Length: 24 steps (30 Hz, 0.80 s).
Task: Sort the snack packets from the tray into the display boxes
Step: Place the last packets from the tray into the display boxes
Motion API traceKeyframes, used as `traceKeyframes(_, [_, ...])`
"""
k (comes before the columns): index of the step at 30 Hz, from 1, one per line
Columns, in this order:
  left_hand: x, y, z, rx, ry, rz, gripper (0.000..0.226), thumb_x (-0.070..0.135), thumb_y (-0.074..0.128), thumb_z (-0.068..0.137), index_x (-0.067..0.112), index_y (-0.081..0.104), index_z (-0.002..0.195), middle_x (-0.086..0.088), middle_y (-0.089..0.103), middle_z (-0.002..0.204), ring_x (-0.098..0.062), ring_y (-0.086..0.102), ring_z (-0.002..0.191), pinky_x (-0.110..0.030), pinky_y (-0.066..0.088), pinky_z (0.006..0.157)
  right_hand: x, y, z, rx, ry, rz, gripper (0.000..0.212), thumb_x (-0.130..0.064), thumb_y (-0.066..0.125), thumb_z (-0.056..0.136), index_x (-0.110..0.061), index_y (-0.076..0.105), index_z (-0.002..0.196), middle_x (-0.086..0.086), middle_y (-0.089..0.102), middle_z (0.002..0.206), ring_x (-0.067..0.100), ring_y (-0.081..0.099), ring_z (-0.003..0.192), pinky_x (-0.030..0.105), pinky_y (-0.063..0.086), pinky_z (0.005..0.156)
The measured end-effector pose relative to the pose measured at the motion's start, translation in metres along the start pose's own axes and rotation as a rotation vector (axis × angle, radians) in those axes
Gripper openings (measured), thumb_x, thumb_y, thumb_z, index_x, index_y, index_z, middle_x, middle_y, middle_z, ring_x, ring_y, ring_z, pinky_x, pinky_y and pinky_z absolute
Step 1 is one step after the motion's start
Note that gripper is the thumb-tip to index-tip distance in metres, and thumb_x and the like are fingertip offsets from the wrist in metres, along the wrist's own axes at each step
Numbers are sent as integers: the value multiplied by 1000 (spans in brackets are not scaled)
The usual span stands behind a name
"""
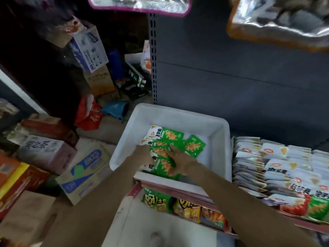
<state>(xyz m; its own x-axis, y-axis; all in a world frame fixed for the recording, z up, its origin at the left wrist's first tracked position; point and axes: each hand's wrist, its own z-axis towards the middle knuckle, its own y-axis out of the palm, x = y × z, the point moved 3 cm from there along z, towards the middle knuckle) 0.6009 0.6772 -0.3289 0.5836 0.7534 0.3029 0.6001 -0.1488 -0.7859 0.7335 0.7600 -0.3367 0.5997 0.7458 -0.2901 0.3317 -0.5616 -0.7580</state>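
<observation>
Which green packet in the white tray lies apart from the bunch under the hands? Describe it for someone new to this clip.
Start at the white tray in front of the grey shelf wall. Both hands rest on a heap of green packets inside it. The lone green packet lies at the heap's right edge, just beyond the right hand, tilted and untouched.

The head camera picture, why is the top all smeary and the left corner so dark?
Head view: the shiny silver foil bags hanging up top are motion-blurred and glaring; the upper-left storage corner is barely lit; the green snack packets in the white plastic tray look sharper.
</observation>
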Motion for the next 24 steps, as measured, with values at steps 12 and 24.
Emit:
traceKeyframes(12, [4,-20,3,191,207,-176,2,11,58,91,11,56,90,-17,65,101,-27,59,90,-29,42,72,13,-5,12,98,146,108,97,-32,66,86,-24,-6,150,1,-13,158,30,20,143,44,32,111])
traceKeyframes(24, [61,-54,-56,436,550,-544,5,14,58,91,16,59,95,-7,68,83,-16,60,68,-29,45,60,25,-64,-63,597,-145,738,16,-22,65,82,-37,67,88,14,68,81,22,63,70,38,50,72])
